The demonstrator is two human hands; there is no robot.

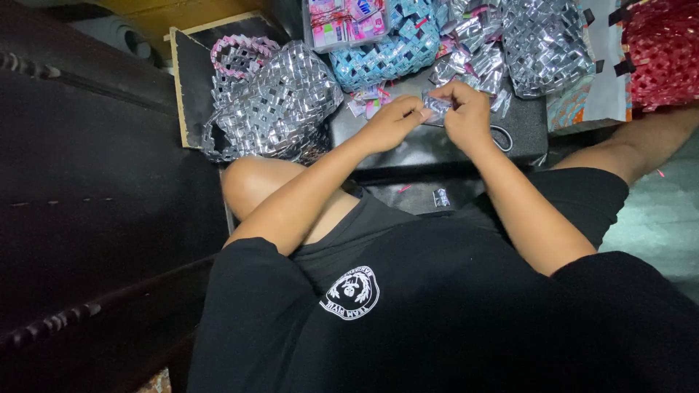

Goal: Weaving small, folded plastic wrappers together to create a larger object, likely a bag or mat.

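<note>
My left hand [393, 121] and my right hand [466, 113] meet over a black box-like surface [437, 145]. Both pinch a small folded silver foil strip [435, 108] between thumbs and fingers. A silver woven basket [280, 102] with a pink woven handle [237, 54] rests to the left of my left hand. Loose silver foil pieces [473, 65] lie just beyond my right hand.
A blue woven basket [393, 51] holds bright packets [346, 22] at the top. Another silver woven piece [546, 44] and a red woven basket [666, 51] sit at the upper right. Dark furniture [95, 204] fills the left. My bent knee [251, 182] is below the basket.
</note>
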